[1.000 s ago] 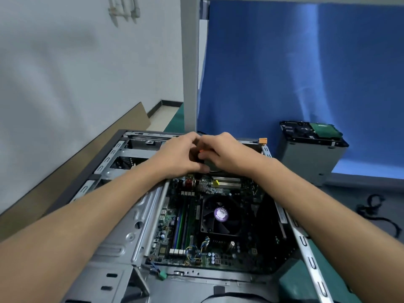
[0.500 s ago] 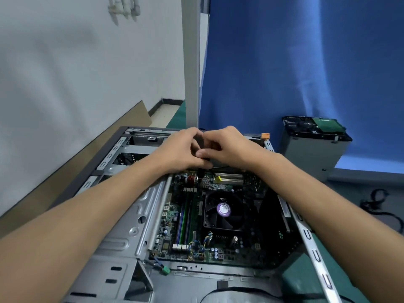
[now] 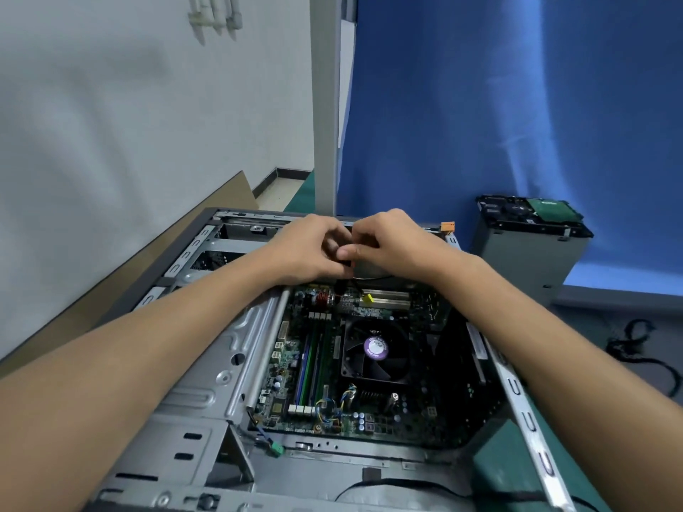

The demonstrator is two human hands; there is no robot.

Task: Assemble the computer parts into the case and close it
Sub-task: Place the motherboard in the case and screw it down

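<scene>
The left hand (image 3: 306,249) and right hand (image 3: 401,245) are meeting over the open case's (image 3: 207,386) far end, curled fingers pinching a black cable (image 3: 339,286) above the circuit board (image 3: 282,367).

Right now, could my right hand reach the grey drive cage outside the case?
Probably yes: the drive cage stands in the open beyond the right rail of the case, with nothing between it and the right hand. But that hand and the left hand are both pinching a black cable.
</scene>
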